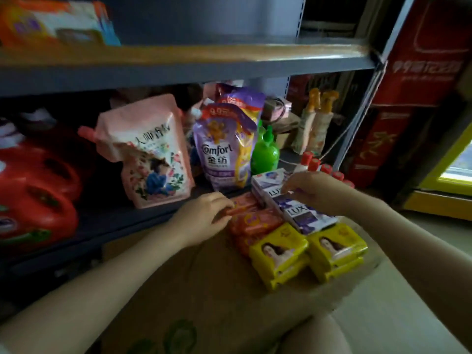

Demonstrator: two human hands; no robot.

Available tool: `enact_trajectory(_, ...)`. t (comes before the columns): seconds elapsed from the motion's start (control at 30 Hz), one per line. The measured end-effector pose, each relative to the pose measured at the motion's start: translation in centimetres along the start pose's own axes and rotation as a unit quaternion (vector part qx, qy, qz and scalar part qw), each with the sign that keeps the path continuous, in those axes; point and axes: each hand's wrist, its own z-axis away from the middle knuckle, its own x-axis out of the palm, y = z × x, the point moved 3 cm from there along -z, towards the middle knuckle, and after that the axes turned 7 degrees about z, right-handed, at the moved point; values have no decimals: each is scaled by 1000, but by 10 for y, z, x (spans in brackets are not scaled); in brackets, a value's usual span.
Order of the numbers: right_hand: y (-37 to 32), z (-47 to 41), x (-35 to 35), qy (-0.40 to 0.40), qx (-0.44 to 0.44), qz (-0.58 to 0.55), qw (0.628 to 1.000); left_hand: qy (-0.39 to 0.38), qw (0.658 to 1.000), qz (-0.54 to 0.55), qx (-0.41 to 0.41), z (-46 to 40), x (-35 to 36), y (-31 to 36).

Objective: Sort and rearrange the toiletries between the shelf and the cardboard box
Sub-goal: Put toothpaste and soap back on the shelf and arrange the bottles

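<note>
On the flat cardboard box [194,284] lie rows of soap: orange packs [252,221], purple Lux boxes [298,210] and yellow packs [281,249]. My left hand [204,218] pinches the near end of the top orange soap pack at the shelf's edge. My right hand [316,190] holds the far Lux boxes from above, fingers curled over them. The grey shelf [122,215] behind holds a pink refill pouch [148,152], purple Comfort pouches [224,149] and a green bottle [265,152].
Red detergent jugs [33,190] fill the shelf's left. Small red-capped bottles [324,167] stand behind my right hand, spray bottles [316,118] further back. A red carton [419,80] leans at the right. The upper shelf [178,67] overhangs, with packs [51,21] on it.
</note>
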Motion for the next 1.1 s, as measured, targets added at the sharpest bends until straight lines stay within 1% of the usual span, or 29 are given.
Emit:
enact_trajectory(0.1, 1, 8, 28, -99, -34, -15, 994, -49, 998, 13, -42, -10, 27, 10)
enact_trajectory(0.17, 2, 13, 39, -116, -66, -22, 991, -71, 996, -5, -50, -14, 43, 16)
enact_trajectory(0.23, 11, 18, 40, -98, -67, -27, 993, -68, 996, -33, -47, -17, 53, 21)
enact_trajectory(0.27, 17, 20, 38, -81, -53, -32, 995, -47, 997, -33, -44, -18, 53, 26)
enact_trajectory(0.37, 32, 26, 31, -41, -40, -31, 998, 12, 1000, 13, -17, -18, 50, 41)
enact_trajectory(0.4, 34, 27, 31, -36, -45, -29, 998, 0, 999, 24, -22, -17, 51, 48)
enact_trajectory(0.43, 33, 27, 31, -29, -49, -31, 998, -33, 998, 25, -45, -14, 55, 56)
enact_trajectory(0.5, 32, 26, 34, -21, -52, -31, 998, -114, 987, -28, -106, -9, 64, 72)
enact_trajectory(0.57, 32, 24, 37, -32, -65, -22, 997, -164, 973, -62, -153, -10, 73, 81)
enact_trajectory(0.6, 32, 24, 37, -39, -71, -17, 997, -164, 971, -58, -164, -11, 73, 84)
enact_trajectory(0.67, 34, 26, 37, -59, -80, -15, 995, -141, 974, -47, -172, -13, 73, 85)
enact_trajectory(0.77, 39, 33, 32, -82, -86, -35, 992, -125, 976, -53, -171, -18, 67, 86)
enact_trajectory(0.83, 39, 42, 27, -85, -85, -49, 992, -131, 977, -81, -144, -21, 63, 89)
enact_trajectory(0.9, 41, 54, 25, -94, -82, -46, 991, -122, 983, -84, -111, -24, 56, 89)
enact_trajectory(0.93, 41, 61, 26, -97, -76, -36, 992, -110, 986, -60, -107, -25, 50, 88)
enact_trajectory(1.0, 41, 75, 29, -90, -68, 0, 994, -69, 988, 65, -124, -24, 40, 86)
enact_trajectory(1.03, 38, 80, 30, -85, -64, 23, 994, -54, 978, 146, -139, -22, 37, 85)
enact_trajectory(1.07, 36, 85, 32, -76, -62, 43, 994, -48, 961, 223, -158, -22, 35, 84)
enact_trajectory(1.1, 33, 88, 32, -70, -63, 55, 994, -50, 937, 296, -182, -21, 35, 83)
